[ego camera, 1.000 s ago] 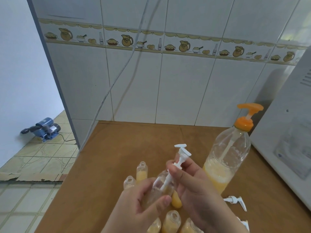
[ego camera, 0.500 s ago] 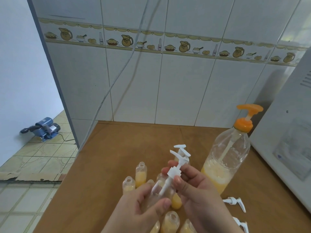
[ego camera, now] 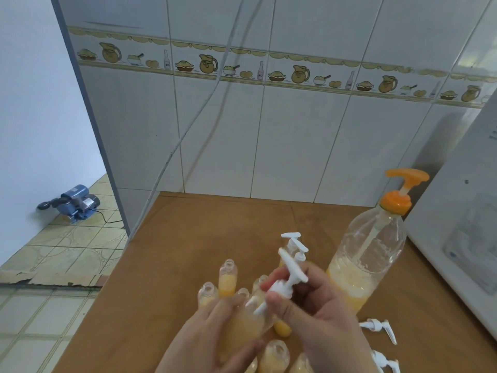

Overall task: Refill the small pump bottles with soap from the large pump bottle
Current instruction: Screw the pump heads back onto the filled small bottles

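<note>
Head view: my left hand (ego camera: 215, 335) grips a small clear plastic bottle of yellow soap (ego camera: 242, 323). My right hand (ego camera: 309, 305) pinches its white plastic pump (ego camera: 285, 281), tube entering the neck. Right of my hands stands the large clear orange-capped pump bottle (ego camera: 371, 254).

left hand (ego camera: 215, 335): curled, gripping | right hand (ego camera: 309, 310): fingers pinching

Two bare hands show, the left hand (ego camera: 212, 335) and the right hand (ego camera: 312, 316). No ring, watch or sleeve shows on either.
</note>
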Demonstrator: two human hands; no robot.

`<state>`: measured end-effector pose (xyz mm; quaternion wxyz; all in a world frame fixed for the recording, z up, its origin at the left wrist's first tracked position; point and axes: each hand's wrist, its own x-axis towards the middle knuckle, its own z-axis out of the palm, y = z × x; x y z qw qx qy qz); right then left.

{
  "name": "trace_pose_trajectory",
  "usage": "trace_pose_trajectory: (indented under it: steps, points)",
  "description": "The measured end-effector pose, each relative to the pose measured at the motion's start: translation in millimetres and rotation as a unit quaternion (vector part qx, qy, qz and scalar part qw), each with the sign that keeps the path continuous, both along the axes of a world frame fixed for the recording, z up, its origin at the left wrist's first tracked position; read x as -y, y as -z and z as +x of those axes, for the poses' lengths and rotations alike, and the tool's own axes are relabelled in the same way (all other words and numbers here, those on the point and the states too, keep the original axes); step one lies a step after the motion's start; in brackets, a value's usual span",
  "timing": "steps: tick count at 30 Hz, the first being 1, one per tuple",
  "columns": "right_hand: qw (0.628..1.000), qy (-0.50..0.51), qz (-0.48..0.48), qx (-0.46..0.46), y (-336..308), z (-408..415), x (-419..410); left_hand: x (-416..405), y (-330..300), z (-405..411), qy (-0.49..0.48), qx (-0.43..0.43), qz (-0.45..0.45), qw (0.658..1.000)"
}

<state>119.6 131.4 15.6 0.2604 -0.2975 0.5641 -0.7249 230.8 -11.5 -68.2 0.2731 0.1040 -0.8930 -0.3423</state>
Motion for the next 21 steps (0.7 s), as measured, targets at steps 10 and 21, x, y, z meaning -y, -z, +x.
trace_pose_trajectory:
  steps: [10, 21]
  points:
    - [0.977, 0.129, 0.116, -0.127, -50, -71, 14, 27, 108, 38, -0.143, 0.072, 0.043, 0.986]
    - [0.866, 0.096, 0.343, -0.350, 32, -101, 78, 26, 118, 21, -0.179, 0.077, 0.078, 0.978]
